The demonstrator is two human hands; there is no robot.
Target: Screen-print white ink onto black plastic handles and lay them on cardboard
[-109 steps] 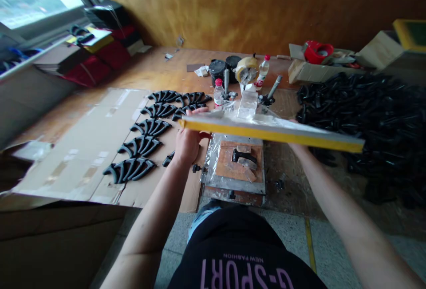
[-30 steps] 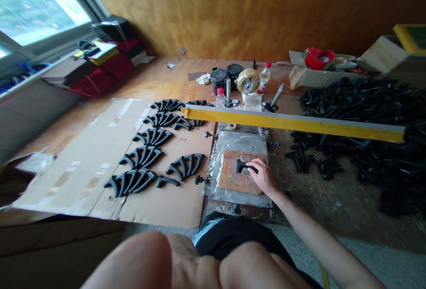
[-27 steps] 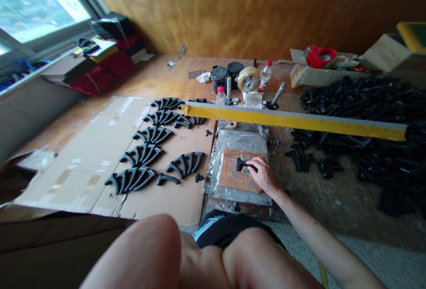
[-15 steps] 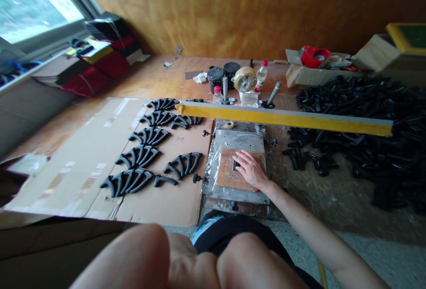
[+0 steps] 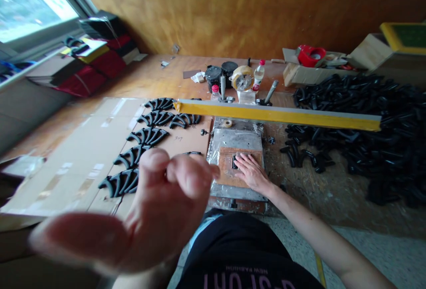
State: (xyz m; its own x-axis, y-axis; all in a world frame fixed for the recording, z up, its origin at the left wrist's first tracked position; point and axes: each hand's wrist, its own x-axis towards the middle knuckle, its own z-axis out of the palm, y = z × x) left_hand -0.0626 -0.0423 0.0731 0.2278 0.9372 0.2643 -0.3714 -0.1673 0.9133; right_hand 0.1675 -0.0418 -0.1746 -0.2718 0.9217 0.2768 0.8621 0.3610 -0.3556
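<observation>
My right hand (image 5: pixel 253 173) lies with its fingers stretched out on a brown wooden board (image 5: pixel 224 179), beside and partly over a small black piece (image 5: pixel 234 162) set in it. Beneath the board is a metal base plate (image 5: pixel 218 139). Close to the camera, my left hand (image 5: pixel 156 222) is raised and blurred, its thumb spread away from the bent fingers, with nothing visible in it. It hides part of the curved black handle-like pieces (image 5: pixel 148 136) laid in rows on flat cardboard (image 5: pixel 83 147).
A long yellow bar (image 5: pixel 279 113) with a grey top edge spans above the plate. Many black pieces (image 5: pixel 333 98) are heaped at right. Behind stand black tubs (image 5: pixel 213 76), a tape roll (image 5: pixel 242 79), a bottle (image 5: pixel 258 75) and an open carton (image 5: pixel 306 75).
My left hand has come up into the foreground, in front of the black pieces. The knees have gone from view, and the shirt front shows instead. My right hand stays on the board.
</observation>
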